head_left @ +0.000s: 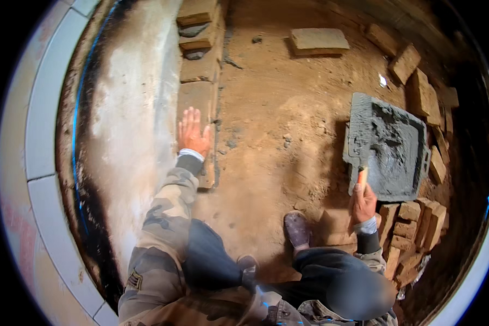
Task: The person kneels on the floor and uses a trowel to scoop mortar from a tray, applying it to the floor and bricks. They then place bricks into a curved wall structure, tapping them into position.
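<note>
My left hand (194, 133) lies flat, fingers stretched, on top of a low row of bricks (195, 96) that runs along the pale wall face. To the right, my right hand (364, 202) is closed round the wooden, orange-marked handle of a trowel (363, 176). Its blade is hard to make out against the grey mortar at the near left side of a rectangular tub (425, 157). Wet mortar (394, 138) coats the tub and fills much of it.
A single brick (319, 41) lies on the dirt floor (271, 108) ahead. Loose bricks (418, 89) lie along the right side, and more bricks (407, 228) are piled beside my right hand. A pale tiled ledge (51, 130) curves along the far left. My shoes (298, 229) stand on the dirt.
</note>
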`<state>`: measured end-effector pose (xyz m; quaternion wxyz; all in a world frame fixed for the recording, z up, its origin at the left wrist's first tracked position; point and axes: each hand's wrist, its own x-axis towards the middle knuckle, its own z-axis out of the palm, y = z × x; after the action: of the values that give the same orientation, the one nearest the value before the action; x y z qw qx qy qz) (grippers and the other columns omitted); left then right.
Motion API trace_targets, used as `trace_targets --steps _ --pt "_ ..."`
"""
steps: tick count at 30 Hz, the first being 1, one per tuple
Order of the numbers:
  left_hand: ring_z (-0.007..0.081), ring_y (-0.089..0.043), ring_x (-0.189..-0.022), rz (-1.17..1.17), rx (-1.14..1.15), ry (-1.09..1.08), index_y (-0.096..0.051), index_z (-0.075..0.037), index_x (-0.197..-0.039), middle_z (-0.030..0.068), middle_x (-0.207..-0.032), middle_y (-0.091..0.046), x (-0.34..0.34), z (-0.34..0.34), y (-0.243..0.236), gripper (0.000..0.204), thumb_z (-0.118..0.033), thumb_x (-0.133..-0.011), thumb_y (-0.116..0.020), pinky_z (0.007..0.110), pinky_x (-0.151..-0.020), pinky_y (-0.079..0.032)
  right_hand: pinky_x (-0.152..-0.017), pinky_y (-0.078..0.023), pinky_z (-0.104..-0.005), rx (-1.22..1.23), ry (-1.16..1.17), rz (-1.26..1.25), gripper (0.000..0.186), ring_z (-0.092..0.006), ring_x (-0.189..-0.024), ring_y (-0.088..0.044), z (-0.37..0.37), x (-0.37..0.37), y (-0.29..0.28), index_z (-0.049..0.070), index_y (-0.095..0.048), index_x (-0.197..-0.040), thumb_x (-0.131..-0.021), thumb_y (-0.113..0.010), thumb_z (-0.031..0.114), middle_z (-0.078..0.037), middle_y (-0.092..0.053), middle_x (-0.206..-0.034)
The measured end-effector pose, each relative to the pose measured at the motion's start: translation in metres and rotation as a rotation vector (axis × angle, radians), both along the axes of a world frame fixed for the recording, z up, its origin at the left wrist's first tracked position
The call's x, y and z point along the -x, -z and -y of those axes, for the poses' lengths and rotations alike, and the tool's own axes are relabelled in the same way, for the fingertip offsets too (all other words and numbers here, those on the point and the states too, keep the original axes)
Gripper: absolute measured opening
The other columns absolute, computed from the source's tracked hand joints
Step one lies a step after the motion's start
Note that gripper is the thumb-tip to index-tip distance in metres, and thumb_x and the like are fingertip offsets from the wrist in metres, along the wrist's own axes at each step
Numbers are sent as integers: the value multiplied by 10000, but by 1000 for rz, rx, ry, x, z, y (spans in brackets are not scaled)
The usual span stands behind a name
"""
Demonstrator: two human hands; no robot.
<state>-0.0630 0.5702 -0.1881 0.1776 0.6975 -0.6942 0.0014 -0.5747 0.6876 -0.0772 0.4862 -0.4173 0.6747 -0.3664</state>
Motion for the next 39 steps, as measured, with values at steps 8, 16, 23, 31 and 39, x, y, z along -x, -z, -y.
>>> trace_targets --steps 8,16,23,31,39 --pt "323 -276 -1437 73 86 53 -373 -44 -1463 147 -1548 -317 -34 1 25 656 -291 -904 -611 489 -1148 -228 -610 -457 -527 71 -84 -1189 412 -470 -752 -602 24 157 -19 22 -562 -813 -929 -595 417 -243 -636 -765" --pt "392 -511 -1188 -304 -62 593 -567 32 -1219 235 -1223 -569 168 -81 -11 439 -90 -798 -603 476 -1026 -399 -673 -503 -573 -362 -206 -1331 383 -479 -766 -637 -41 127 19 26 -579 -887 -943 -550 403 -275 -653 -787" --pt "406 -406 -1320 -322 -436 976 -440 44 -1344 254 -1417 -428 383 -200 -33 705 -361 -817 -676 480 -1110 -323 -687 -507 -567 -256 -323 -1174 396 -485 -779 -637 -27 110 2 0 -613 -870 -932 -584 390 -281 -654 -803" --pt "338 -406 -1300 -256 -436 822 -315 1 -1457 190 -1446 -392 423 -212 -27 881 -515 -822 -642 559 -1080 -286 -712 -514 -554 -218 -90 -1337 410 -481 -798 -643 25 150 20 24 -587 -922 -969 -499 422 -275 -665 -832" --pt "339 -425 -1267 -306 -389 826 -339 10 -1431 191 -1413 -419 416 -207 -12 831 -425 -814 -685 497 -1064 -332 -640 -496 -513 -126 -168 -1006 486 -459 -699 -629 10 101 54 -32 -627 -832 -922 -585 444 -282 -641 -737"
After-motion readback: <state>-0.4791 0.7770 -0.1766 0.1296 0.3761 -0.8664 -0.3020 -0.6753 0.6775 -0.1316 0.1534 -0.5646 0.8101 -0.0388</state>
